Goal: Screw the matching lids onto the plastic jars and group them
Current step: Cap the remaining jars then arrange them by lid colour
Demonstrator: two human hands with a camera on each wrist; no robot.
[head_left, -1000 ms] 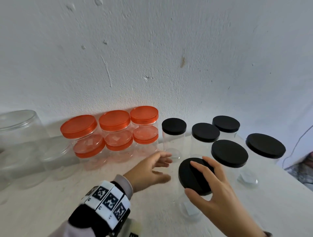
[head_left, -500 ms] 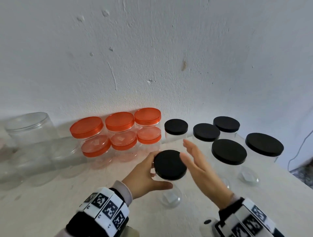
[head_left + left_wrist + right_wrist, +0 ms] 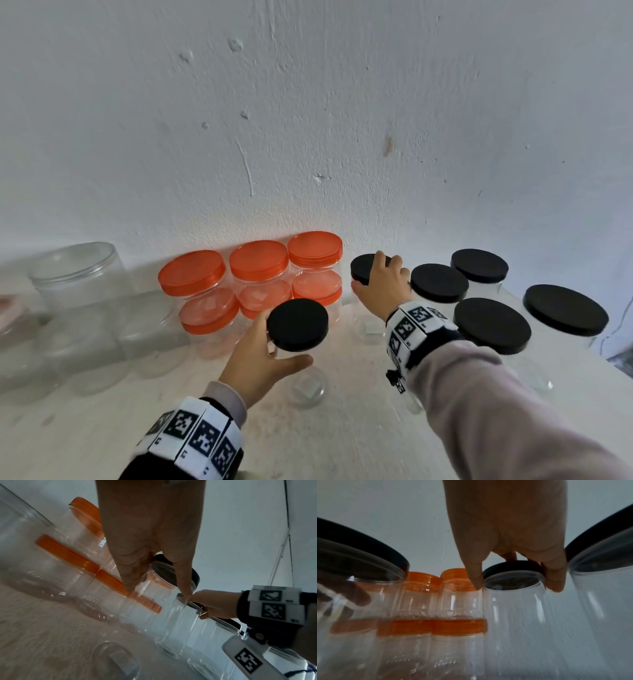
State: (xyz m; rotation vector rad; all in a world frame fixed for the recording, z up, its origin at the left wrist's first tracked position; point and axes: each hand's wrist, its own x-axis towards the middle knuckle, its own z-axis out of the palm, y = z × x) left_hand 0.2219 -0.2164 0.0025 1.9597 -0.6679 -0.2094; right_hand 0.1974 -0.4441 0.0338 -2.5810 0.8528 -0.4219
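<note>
My left hand (image 3: 286, 344) grips the clear wall of a black-lidded jar (image 3: 297, 323) standing in front of the orange group; thumb on the near side, fingers behind. In the left wrist view the left fingers (image 3: 132, 577) curl round the black-lidded jar (image 3: 164, 577) just under its lid. My right hand (image 3: 375, 275) reaches back and grips the black lid of a second jar (image 3: 364, 269) by the wall. The right wrist view shows the right fingers (image 3: 556, 574) and thumb pinching that second jar's lid (image 3: 511, 566) by its rim.
Orange-lidded jars (image 3: 258, 263), stacked two high, stand against the wall on the left of my hands. Several black-lidded jars (image 3: 492, 323) crowd the right side under my right forearm. Lidless clear jars (image 3: 78, 274) stand at the far left. The table edge (image 3: 613, 363) is at right.
My right hand let go of the near jar's lid and reached back to the jar by the wall. My left hand took hold of the near jar, which shifted left.
</note>
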